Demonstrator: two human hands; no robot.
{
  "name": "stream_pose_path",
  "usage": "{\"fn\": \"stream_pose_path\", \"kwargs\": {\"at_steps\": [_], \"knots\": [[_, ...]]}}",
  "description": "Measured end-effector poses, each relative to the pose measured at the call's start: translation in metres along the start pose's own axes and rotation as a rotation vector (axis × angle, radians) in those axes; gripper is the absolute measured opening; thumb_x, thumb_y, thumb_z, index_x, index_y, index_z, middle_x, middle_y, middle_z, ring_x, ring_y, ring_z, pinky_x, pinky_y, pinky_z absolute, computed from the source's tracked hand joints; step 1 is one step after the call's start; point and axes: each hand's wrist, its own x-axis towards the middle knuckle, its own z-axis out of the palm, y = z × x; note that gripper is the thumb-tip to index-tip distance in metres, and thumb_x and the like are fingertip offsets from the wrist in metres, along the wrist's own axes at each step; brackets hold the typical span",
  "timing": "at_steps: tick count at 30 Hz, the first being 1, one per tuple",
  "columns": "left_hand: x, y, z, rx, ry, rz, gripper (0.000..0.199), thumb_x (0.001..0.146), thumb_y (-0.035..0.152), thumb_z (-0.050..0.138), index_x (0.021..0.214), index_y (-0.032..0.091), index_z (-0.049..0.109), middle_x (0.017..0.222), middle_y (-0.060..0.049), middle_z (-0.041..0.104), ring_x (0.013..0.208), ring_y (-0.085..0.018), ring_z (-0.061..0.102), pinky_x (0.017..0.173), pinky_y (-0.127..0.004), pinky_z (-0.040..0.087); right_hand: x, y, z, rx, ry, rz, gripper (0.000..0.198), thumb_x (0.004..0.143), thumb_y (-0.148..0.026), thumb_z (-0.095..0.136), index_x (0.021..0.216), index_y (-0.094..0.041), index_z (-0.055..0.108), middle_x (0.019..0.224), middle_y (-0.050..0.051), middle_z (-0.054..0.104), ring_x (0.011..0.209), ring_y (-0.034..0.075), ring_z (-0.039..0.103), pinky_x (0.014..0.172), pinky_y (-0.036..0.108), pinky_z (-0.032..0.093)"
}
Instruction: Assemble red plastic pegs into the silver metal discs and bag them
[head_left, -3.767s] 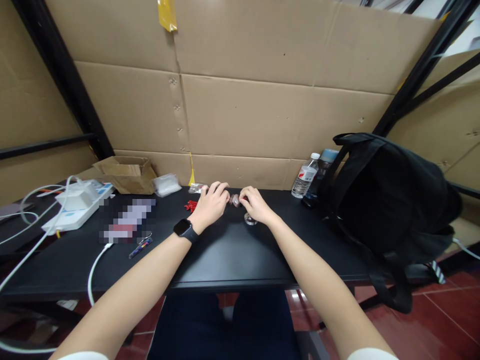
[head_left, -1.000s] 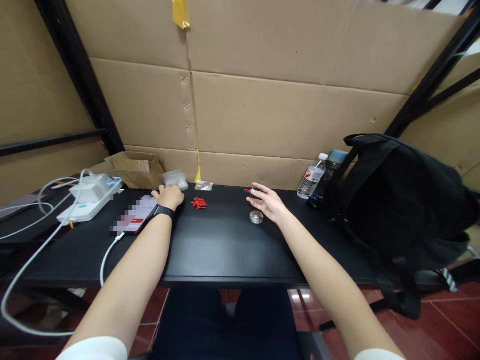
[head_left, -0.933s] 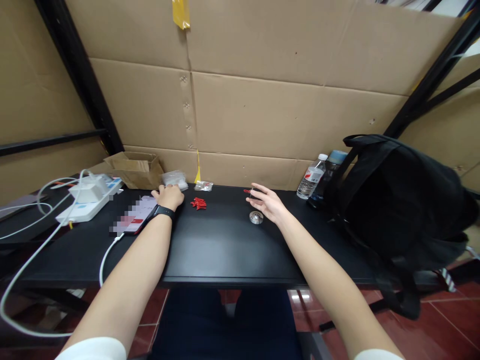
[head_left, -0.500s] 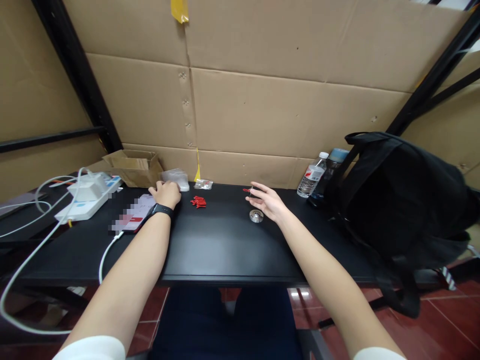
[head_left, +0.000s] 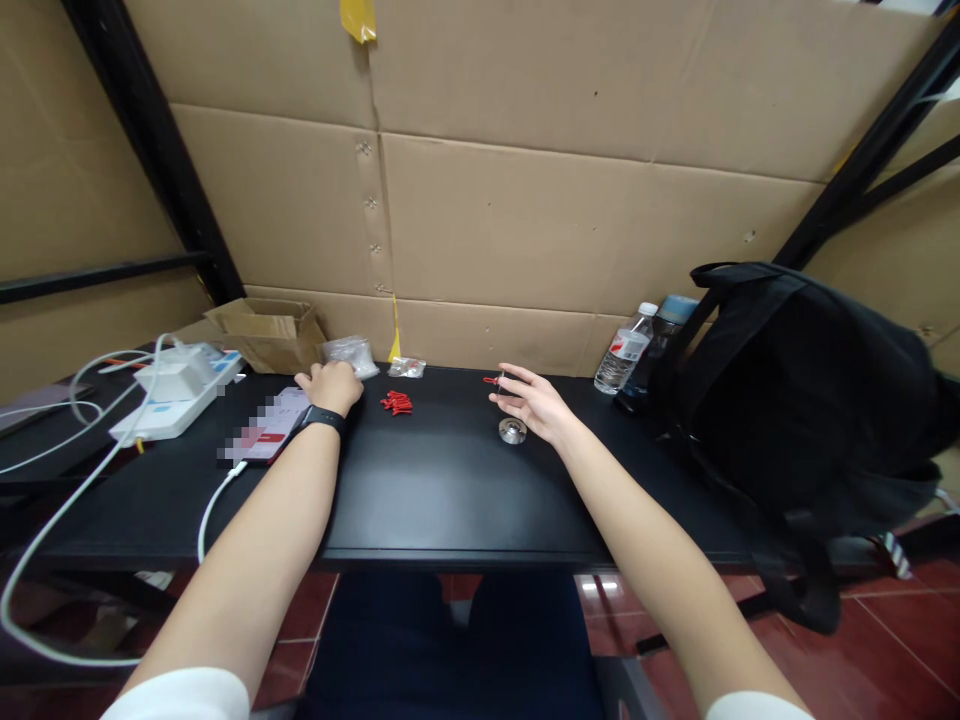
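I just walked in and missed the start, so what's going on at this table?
A person is working at a black table with bare hands. The right hand holds a small red-looped item in its fingers, with a shiny round piece on the table nearby. The left hand is by a clear plastic bag; whether they touch is hard to tell. Small red pieces lie between the hands.

We note a black worktop (head_left: 450,510) with a pale sheen toward the middle of its front edge. Along the back edge we record a wall of creased brown cardboard (head_left: 517,220), yellow tape (head_left: 358,20) stuck high on it. Black metal posts (head_left: 142,140) slant upward past the back-left and back-right corners. Below the front edge we see a red tiled floor (head_left: 896,640), pale-jointed, with bright light reflections (head_left: 600,588).
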Motion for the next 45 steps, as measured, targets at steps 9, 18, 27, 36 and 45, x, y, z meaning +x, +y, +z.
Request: {"fn": "stream_pose_path", "kwargs": {"at_steps": [9, 18, 27, 36, 45], "knots": [[-0.007, 0.005, -0.022, -0.064, 0.202, -0.076, 0.030, 0.089, 0.028, 0.049, 0.100, 0.020, 0.076, 0.110, -0.016, 0.070, 0.110, -0.037, 0.049, 0.092, -0.053, 0.027, -0.004, -0.003, 0.002, 0.002, -0.010, -0.005, 0.045, 0.080, -0.016, 0.081, 0.123, -0.024, 0.069, 0.106, 0.007, 0.075, 0.084, 0.019, 0.077, 0.079, 0.030, 0.061], [-0.033, 0.046, -0.058, -0.219, 0.279, 0.136, 0.018, 0.092, 0.029, 0.052, 0.102, 0.022, 0.065, 0.109, -0.011, 0.071, 0.115, -0.033, 0.049, 0.095, -0.049, 0.025, -0.001, -0.002, 0.000, -0.003, -0.003, -0.010, 0.044, 0.081, -0.017, 0.080, 0.122, -0.025, 0.069, 0.106, 0.007, 0.076, 0.084, 0.019, 0.077, 0.081, 0.031, 0.061], [-0.092, 0.125, -0.030, -0.259, -0.044, 0.637, 0.025, 0.089, 0.030, 0.060, 0.112, 0.025, 0.070, 0.106, -0.008, 0.074, 0.111, -0.032, 0.057, 0.093, -0.047, 0.031, 0.004, -0.004, -0.011, -0.010, 0.011, -0.041, 0.042, 0.079, -0.018, 0.081, 0.119, -0.026, 0.070, 0.100, 0.004, 0.076, 0.084, 0.019, 0.077, 0.077, 0.030, 0.059], [-0.089, 0.120, -0.019, -0.231, -0.323, 0.653, 0.038, 0.082, 0.054, 0.069, 0.108, 0.028, 0.074, 0.117, -0.008, 0.073, 0.121, -0.035, 0.055, 0.098, -0.049, 0.036, 0.002, -0.009, -0.013, -0.013, -0.028, -0.030, 0.045, 0.079, -0.017, 0.081, 0.120, -0.028, 0.070, 0.103, 0.004, 0.075, 0.086, 0.020, 0.077, 0.080, 0.032, 0.058], [-0.089, 0.121, -0.034, -0.197, -0.434, 0.628, 0.042, 0.078, 0.054, 0.072, 0.109, 0.027, 0.070, 0.117, -0.007, 0.073, 0.122, -0.034, 0.057, 0.101, -0.049, 0.039, 0.000, -0.012, -0.012, -0.019, -0.047, -0.026, 0.045, 0.076, -0.020, 0.083, 0.118, -0.027, 0.071, 0.108, 0.004, 0.074, 0.085, 0.019, 0.076, 0.079, 0.032, 0.058]]}}
